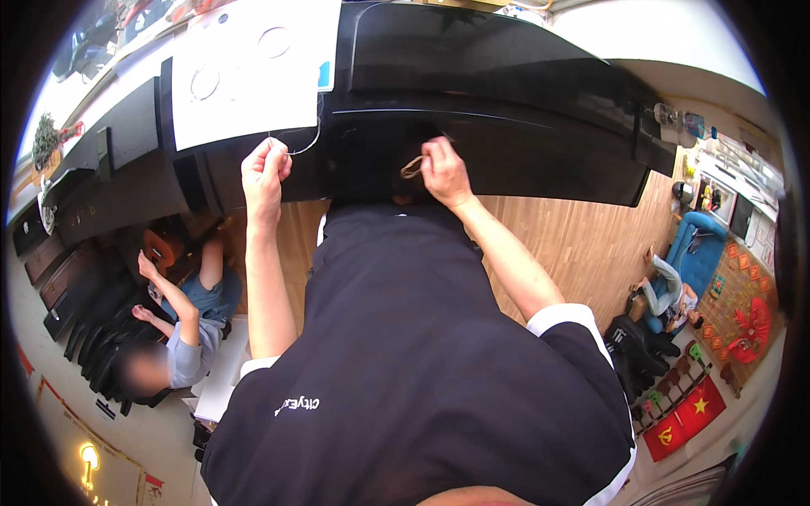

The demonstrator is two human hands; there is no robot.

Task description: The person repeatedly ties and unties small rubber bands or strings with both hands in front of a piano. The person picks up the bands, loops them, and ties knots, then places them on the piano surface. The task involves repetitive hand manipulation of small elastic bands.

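Observation:
My left hand [267, 175] is closed in a pinch at the near edge of the white sheet. A thin pale string [315, 142] curves from its fingertips up along the sheet's lower right corner. To the right, my right hand [446, 173] is closed on a small brown loop of string [410, 169]. It hangs over the near part of the black glossy surface [498, 152]; its fingertips are slightly blurred. On the white sheet [253, 101] lie two thin coiled rings, a far ring [274, 42] and a nearer ring [204, 83].
A seated person [190, 329] with a brown guitar [162, 246] is at the left. Another person [673, 299] reclines on a blue sofa [699, 244] at the right. Clear plastic bottles [679, 125] stand at the surface's right end. Wooden floor [557, 228] shows below.

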